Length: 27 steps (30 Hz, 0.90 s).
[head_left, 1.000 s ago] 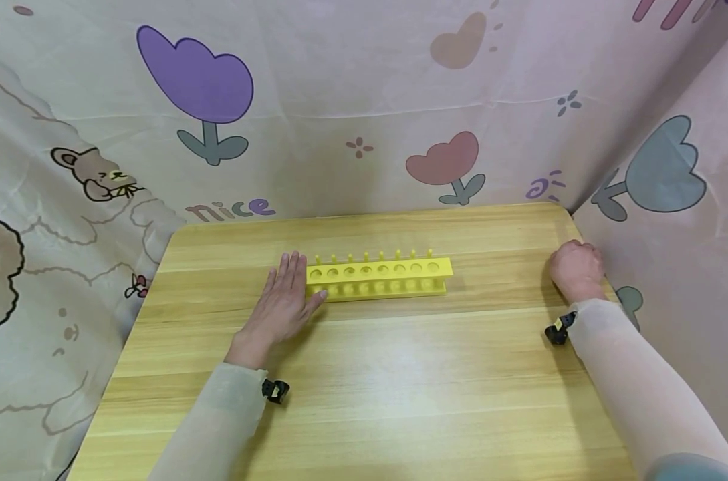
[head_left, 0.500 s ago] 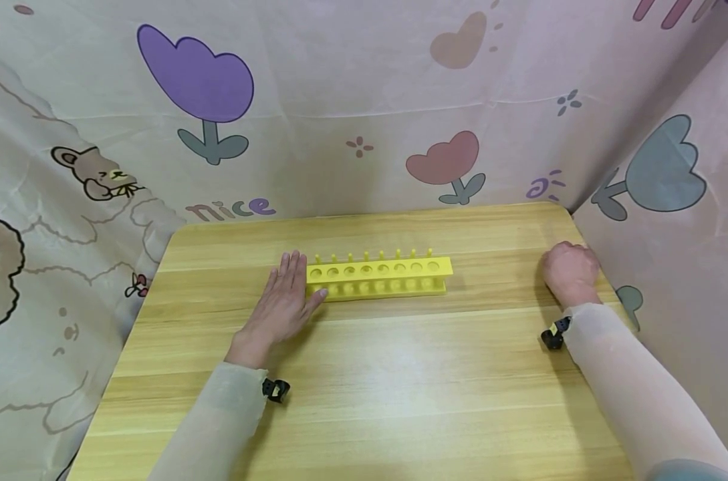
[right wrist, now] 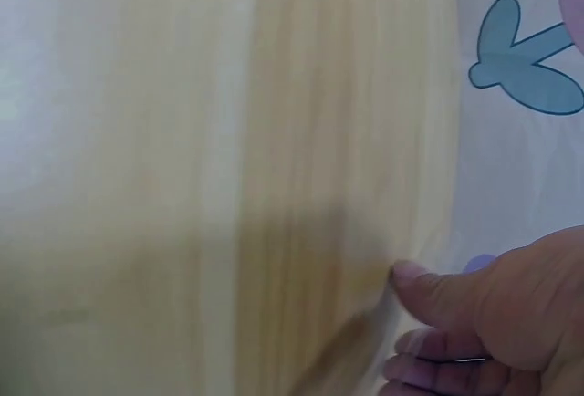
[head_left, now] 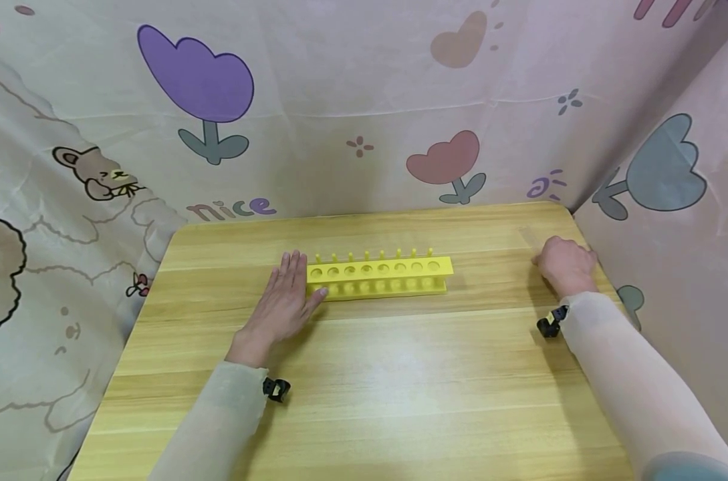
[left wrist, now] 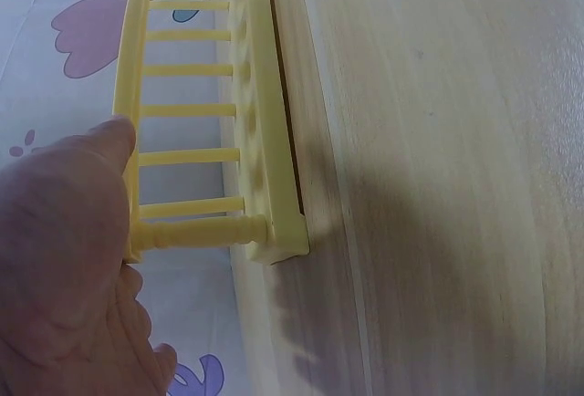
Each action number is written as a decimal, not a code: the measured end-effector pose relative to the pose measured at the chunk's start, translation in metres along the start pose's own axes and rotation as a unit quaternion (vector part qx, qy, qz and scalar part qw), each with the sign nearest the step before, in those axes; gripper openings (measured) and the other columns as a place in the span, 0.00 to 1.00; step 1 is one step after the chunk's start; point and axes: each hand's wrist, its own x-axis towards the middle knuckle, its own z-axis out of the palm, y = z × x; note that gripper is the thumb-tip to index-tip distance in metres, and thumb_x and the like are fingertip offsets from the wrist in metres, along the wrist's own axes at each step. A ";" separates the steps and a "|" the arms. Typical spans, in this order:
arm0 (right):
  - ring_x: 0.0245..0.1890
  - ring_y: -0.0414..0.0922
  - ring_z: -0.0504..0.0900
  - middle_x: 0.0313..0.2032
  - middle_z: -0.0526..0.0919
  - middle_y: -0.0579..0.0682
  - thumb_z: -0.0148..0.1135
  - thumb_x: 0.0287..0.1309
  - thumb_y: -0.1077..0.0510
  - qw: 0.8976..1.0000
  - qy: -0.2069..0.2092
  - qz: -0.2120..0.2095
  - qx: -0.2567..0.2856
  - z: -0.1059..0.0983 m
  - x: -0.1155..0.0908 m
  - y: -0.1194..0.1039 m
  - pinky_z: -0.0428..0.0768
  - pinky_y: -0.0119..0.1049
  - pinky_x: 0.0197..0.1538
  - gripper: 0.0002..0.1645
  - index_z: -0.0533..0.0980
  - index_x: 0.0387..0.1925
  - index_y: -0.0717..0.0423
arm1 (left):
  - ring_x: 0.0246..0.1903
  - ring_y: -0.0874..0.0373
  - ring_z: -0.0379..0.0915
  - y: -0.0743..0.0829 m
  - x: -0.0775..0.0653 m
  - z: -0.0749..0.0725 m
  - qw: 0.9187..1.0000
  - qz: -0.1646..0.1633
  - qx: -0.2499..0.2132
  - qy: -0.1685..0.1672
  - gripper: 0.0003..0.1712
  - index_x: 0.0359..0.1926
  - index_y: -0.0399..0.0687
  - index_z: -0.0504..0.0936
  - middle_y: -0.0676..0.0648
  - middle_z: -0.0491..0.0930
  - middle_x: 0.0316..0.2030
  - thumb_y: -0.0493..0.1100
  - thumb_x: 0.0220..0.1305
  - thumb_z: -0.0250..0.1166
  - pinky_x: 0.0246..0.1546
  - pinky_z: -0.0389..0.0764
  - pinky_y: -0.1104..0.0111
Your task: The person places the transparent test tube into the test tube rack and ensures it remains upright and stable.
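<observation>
A yellow test tube rack, with a row of round holes and a row of pegs behind, stands on the table. At its left end my left hand rests against it, fingers straight and thumb over the front edge. In the left wrist view the thumb lies on the upper bar of the rack. Near the table's right edge, my right hand has its fingers curled. The right wrist view shows thumb and fingers pinching a clear, see-through tube-like thing, its outline faint and mostly covered by the hand.
The wooden table has a patterned curtain hanging along its back and sides. Small black camera mounts sit on both wrists, the left mount and the right mount.
My right hand has shifted a little left, away from the table's right edge, and a faint see-through thing now shows beyond it. The left hand and the rack have stayed put.
</observation>
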 end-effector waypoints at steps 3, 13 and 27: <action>0.53 0.77 0.76 0.53 0.80 0.81 0.63 0.70 0.47 1.000 -0.006 -0.002 -0.002 -0.003 0.001 -0.002 0.65 0.79 0.64 0.29 0.78 0.52 0.73 | 0.84 0.39 0.22 0.000 0.000 0.000 1.000 0.000 0.001 0.001 0.52 0.83 0.39 0.28 0.38 0.25 0.84 0.69 0.83 0.38 0.84 0.33 0.45; 0.41 0.68 0.77 0.36 0.82 0.71 0.59 0.68 0.52 0.999 0.020 -0.041 -0.007 -0.005 -0.003 -0.011 0.69 0.71 0.55 0.18 0.77 0.33 0.66 | 0.84 0.41 0.21 0.001 -0.001 0.000 1.000 -0.002 -0.003 0.001 0.52 0.84 0.39 0.28 0.38 0.24 0.84 0.69 0.82 0.37 0.84 0.32 0.46; 0.41 0.69 0.73 0.37 0.77 0.69 0.52 0.75 0.48 0.979 0.172 -0.100 0.040 -0.042 -0.031 -0.035 0.68 0.69 0.51 0.25 0.71 0.44 0.71 | 0.84 0.40 0.21 0.001 -0.001 -0.001 1.000 -0.001 -0.004 -0.001 0.52 0.83 0.40 0.27 0.38 0.24 0.84 0.70 0.82 0.38 0.84 0.32 0.45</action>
